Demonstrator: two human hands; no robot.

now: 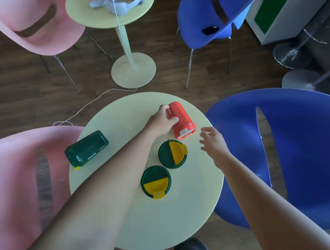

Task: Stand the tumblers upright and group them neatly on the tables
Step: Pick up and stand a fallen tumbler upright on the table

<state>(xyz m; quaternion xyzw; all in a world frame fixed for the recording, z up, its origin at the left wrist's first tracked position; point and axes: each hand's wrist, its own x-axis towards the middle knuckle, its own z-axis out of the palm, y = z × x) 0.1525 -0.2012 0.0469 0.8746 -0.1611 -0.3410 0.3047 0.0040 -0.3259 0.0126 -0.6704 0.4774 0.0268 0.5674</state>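
A red tumbler (182, 120) lies on its side at the far part of the round pale-green table (126, 213), its white-lidded end facing me. My left hand (162, 121) grips its side. Just right of the lid, my right hand (212, 141) hovers with fingers spread and holds nothing. Two green tumblers with yellow lids stand upright near the middle: one (172, 154) just below the red tumbler, the other (156, 181) closer to me. A third green tumbler (87, 148) lies on its side at the table's left edge.
A pink chair (20, 180) touches the table's left side and a blue chair (295, 156) its right. Beyond stand a second small round table (82, 16) holding a white device, its cable (94, 101) trailing across the floor, another pink chair (40, 32), and a blue chair (199, 23).
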